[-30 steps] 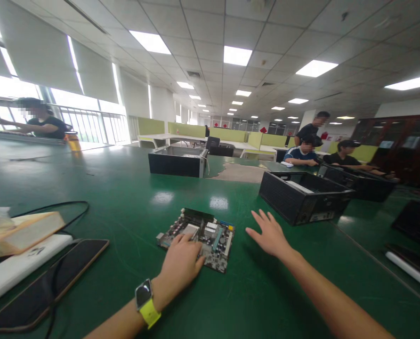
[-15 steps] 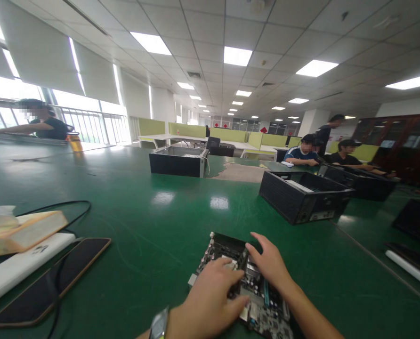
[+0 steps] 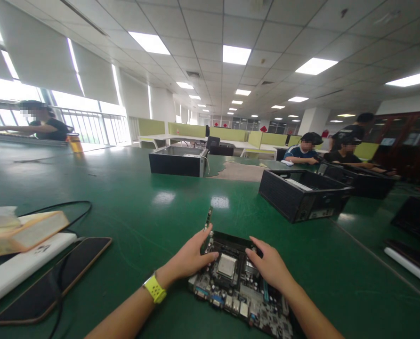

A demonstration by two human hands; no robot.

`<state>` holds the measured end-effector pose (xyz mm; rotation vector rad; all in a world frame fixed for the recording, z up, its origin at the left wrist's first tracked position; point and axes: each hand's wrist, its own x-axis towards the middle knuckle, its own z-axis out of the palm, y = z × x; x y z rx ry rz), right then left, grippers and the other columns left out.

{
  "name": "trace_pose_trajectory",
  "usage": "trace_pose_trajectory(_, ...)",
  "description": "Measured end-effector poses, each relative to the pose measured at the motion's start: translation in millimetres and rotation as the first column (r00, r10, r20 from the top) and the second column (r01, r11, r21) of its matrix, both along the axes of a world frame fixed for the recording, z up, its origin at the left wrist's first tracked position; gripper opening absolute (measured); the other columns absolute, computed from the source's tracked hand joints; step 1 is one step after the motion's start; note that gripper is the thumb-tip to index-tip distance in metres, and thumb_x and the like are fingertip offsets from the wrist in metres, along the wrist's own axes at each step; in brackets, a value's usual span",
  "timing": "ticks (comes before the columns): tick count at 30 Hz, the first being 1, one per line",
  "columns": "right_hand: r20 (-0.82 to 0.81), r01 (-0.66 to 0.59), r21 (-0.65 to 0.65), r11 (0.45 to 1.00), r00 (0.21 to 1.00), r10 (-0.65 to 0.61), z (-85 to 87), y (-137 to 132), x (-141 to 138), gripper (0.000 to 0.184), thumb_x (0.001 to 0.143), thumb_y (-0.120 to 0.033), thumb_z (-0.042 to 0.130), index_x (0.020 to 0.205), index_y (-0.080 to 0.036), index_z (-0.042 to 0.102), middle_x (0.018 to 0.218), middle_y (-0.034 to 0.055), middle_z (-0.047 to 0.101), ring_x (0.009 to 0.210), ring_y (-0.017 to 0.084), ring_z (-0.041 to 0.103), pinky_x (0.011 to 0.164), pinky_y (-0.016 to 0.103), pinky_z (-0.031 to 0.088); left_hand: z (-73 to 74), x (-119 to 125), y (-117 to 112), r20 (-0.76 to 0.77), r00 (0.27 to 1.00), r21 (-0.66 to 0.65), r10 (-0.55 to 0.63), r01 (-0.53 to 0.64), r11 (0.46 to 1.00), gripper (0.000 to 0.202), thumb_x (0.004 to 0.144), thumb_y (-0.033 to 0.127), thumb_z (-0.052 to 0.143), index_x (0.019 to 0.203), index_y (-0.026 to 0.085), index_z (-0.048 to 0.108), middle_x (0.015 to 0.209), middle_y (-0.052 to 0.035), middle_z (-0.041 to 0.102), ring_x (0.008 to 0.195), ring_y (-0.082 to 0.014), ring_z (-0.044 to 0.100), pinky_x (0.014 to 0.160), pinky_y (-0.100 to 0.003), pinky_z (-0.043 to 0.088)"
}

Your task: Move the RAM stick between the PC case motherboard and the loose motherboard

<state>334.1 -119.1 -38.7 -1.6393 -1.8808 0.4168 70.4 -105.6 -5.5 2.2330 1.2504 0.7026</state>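
Observation:
A motherboard (image 3: 245,292) lies flat on the green table, its row of ports facing my side and a square silver processor (image 3: 227,266) showing near its middle. My left hand (image 3: 190,254), a yellow watch strap at its wrist, is at the board's left far corner. Between its thumb and fingers it holds a thin green memory stick (image 3: 209,216), tilted upright and partly hidden by the fingers. My right hand (image 3: 268,263) grips the far right part of the board, thumb on top and fingers at the edge.
On the left lie a tissue box (image 3: 36,230), a white power bank (image 3: 29,266), a dark phone (image 3: 58,282) and a black cable. Open computer cases (image 3: 302,193) stand farther back, one (image 3: 178,162) near the middle. Other people sit and stand around the table.
My left hand has moved left and away from over the board, carrying the memory stick, so the processor now shows. My right hand stays in place. A person at the back right has moved right.

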Motion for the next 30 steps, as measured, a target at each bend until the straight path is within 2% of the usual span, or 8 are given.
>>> trace_pose_trajectory(3, -0.018, -0.04, 0.005, 0.999, 0.999, 0.04, 1.8, 3, 3, 0.054, 0.08, -0.045, 0.047, 0.124, -0.014, 0.054, 0.125, 0.0106, 0.056, 0.117, 0.023, 0.049, 0.101, 0.036, 0.034, -3.5, -1, -1, -0.001, 1.0, -0.021, 0.005, -0.005, 1.0, 0.073, 0.078, 0.047, 0.054, 0.138, 0.012, 0.033, 0.143, -0.0126, 0.034, 0.131, -0.0255, 0.032, 0.109, -0.038, 0.024)
trace_pose_trajectory(8, -0.044, -0.088, 0.011, 0.996, 0.995, 0.088, 3.4, 8, 6, 0.052, 0.079, -0.044, 0.049, 0.122, -0.015, 0.056, 0.123, 0.009, 0.057, 0.116, 0.022, 0.05, 0.1, 0.035, 0.035, -3.4, -1, -6, 0.032, 0.999, -0.008, 0.022, -0.022, 1.0, 0.069, 0.077, 0.045, 0.055, 0.136, 0.014, 0.037, 0.14, -0.0101, 0.041, 0.127, -0.0238, 0.039, 0.108, -0.036, 0.028)
trace_pose_trajectory(11, -0.037, -0.073, 0.045, 0.996, 0.997, 0.074, 3.2, 11, 7, 0.053, 0.078, -0.045, 0.051, 0.12, -0.014, 0.057, 0.121, 0.0101, 0.059, 0.113, 0.022, 0.052, 0.099, 0.034, 0.037, -3.7, -1, -10, 0.044, 0.997, 0.0, 0.067, -0.067, 0.998, 0.066, 0.076, 0.042, 0.056, 0.135, 0.016, 0.04, 0.139, -0.0088, 0.042, 0.126, -0.0235, 0.04, 0.107, -0.036, 0.029)
trace_pose_trajectory(14, -0.015, -0.022, 0.111, 0.994, 1.0, 0.024, 3.7, 11, 8, 0.045, 0.078, -0.045, 0.052, 0.107, -0.013, 0.065, 0.111, 0.0104, 0.064, 0.106, 0.022, 0.056, 0.096, 0.034, 0.039, -4.4, 1, -14, 0.029, 0.991, 0.024, 0.13, -0.131, 0.991, 0.064, 0.076, 0.042, 0.056, 0.133, 0.015, 0.043, 0.136, -0.0097, 0.046, 0.124, -0.0239, 0.043, 0.106, -0.037, 0.031)
trace_pose_trajectory(17, -0.004, -0.019, 0.149, 0.989, 1.0, 0.02, 4.7, 9, 8, 0.037, 0.08, -0.042, 0.049, 0.096, -0.015, 0.069, 0.104, 0.0088, 0.067, 0.101, 0.021, 0.059, 0.093, 0.033, 0.041, -4.0, 3, -17, 0.021, 0.99, 0.056, 0.139, -0.14, 0.989, 0.06, 0.077, 0.04, 0.055, 0.131, 0.017, 0.045, 0.133, -0.0095, 0.049, 0.121, -0.0243, 0.046, 0.104, -0.039, 0.033)
trace_pose_trajectory(23, 0.034, -0.076, 0.15, 0.986, 0.997, 0.072, 3.4, 8, 10, 0.032, 0.08, -0.031, 0.047, 0.099, -0.017, 0.069, 0.107, 0.0068, 0.066, 0.104, 0.02, 0.057, 0.096, 0.034, 0.039, -2.6, 3, -18, 0.018, 0.994, 0.071, 0.106, -0.107, 0.992, 0.062, 0.076, 0.04, 0.057, 0.131, 0.015, 0.045, 0.133, -0.0103, 0.049, 0.121, -0.0238, 0.046, 0.104, -0.04, 0.034)
trace_pose_trajectory(30, 0.01, -0.092, 0.145, 0.985, 0.996, 0.091, 3.4, 8, 11, 0.033, 0.08, -0.029, 0.045, 0.102, -0.017, 0.068, 0.107, 0.0067, 0.066, 0.103, 0.019, 0.057, 0.095, 0.033, 0.04, -3.5, 3, -19, 0.013, 0.995, 0.103, 0.103, -0.104, 0.989, 0.061, 0.077, 0.041, 0.056, 0.131, 0.016, 0.044, 0.133, -0.0102, 0.049, 0.121, -0.0232, 0.046, 0.104, -0.039, 0.033)
